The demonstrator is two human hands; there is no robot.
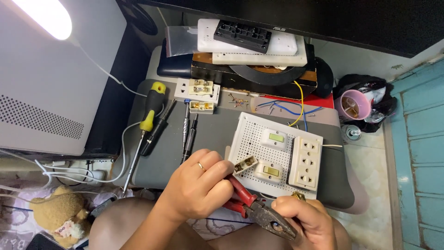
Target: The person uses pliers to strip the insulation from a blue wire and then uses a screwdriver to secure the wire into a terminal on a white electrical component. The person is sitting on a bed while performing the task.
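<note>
My left hand (200,185), a ring on one finger, grips the red handles of a pair of pliers (259,210) low in the view. The pliers' dark metal jaws point right, against my right hand (307,217). That hand pinches a small brass part (298,196) at the jaws. Just above my left fingers lies a small white switch module (245,164) with brass contacts, at the left edge of a white perforated board (247,134). The board carries two switches (276,137) and a white socket block (306,162).
A grey pad (212,125) bears a yellow-handled screwdriver (147,120), dark drivers (187,132), white socket parts (199,90), loose screws (238,99) and blue and yellow wires (286,107). A grey box (46,78) stands left, stacked plates (254,46) behind, a pink cup (354,104) right.
</note>
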